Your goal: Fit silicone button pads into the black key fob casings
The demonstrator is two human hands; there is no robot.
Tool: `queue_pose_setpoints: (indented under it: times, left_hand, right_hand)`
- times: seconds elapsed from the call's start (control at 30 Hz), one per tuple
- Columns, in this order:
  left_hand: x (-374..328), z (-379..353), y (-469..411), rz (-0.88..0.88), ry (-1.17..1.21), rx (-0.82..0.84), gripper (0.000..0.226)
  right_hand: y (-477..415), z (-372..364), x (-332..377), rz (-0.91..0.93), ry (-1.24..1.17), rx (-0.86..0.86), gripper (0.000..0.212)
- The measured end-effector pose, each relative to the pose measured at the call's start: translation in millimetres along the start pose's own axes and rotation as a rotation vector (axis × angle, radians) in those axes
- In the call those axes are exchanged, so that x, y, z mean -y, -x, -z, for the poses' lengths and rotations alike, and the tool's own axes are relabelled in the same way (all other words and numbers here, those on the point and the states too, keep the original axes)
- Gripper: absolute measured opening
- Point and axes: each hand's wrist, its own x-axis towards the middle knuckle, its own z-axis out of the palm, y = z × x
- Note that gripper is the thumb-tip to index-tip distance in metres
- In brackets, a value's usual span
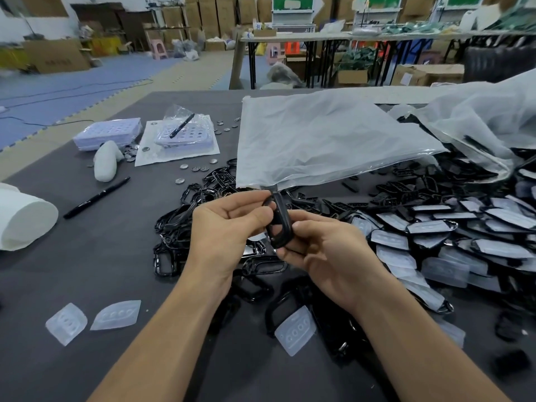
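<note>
Your left hand (229, 227) pinches the upper end of a black oval plastic key fob casing (280, 224) between thumb and curled forefinger. Your right hand (327, 253) grips the casing's lower end, fingers curled beneath it. The casing stands nearly upright between the two hands, lifted off the dark grey tabletop (87, 274). You cannot tell from here whether a pad sits inside it.

Directly beneath both hands lies a heap of loose black casing frames (174, 236). Just below your right wrist, a translucent white silicone button pad (295, 329) rests against those frames. Two more translucent silicone pads (116, 314) lie side by side on the bare tabletop, well to the left of your left forearm.

To the right of your right hand spreads a large pile of black fob halves with pale pads showing (435, 239). Beyond your fingertips, a crumpled clear plastic bag (319, 140) covers the far part of the heap. Left of your left hand lie a black marker pen (97, 197) and, farther out, a white paper roll (26, 221). Silver coin cells (200, 168) are scattered beyond the pen.
</note>
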Motion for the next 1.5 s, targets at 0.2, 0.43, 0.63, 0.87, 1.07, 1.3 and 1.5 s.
queue_pose_setpoints:
  times: [0.2,0.43,0.63,0.87,1.07,1.3,1.5]
  left_hand:
    - [-2,3,-4,0.143,0.159,0.053,0.022]
    - [-4,6,-3,0.203,0.177,0.117,0.03]
    - [-5,1,1,0.087,0.035,0.093,0.026]
    - [-3,-4,7,-0.012,-0.153,0.008,0.029]
    - [3,-8,8,0.014,-0.13,-0.088,0.025]
    - [8,-10,8,0.052,-0.063,-0.029,0.026]
    - [7,-9,6,0.07,-0.048,0.092,0.034]
  right_hand:
    - [-1,0,0,0.045,-0.005,0.036,0.025]
    - [2,-8,-1,0.284,0.17,-0.109,0.006]
    - [4,2,9,0.314,0.335,-0.21,0.021]
    - [3,2,11,0.123,0.274,-0.095,0.031]
    - [4,6,6,0.104,0.354,-0.062,0.02]
    - [4,11,4,0.117,0.412,0.013,0.01]
    - [7,11,9,0.132,0.583,0.033,0.019]
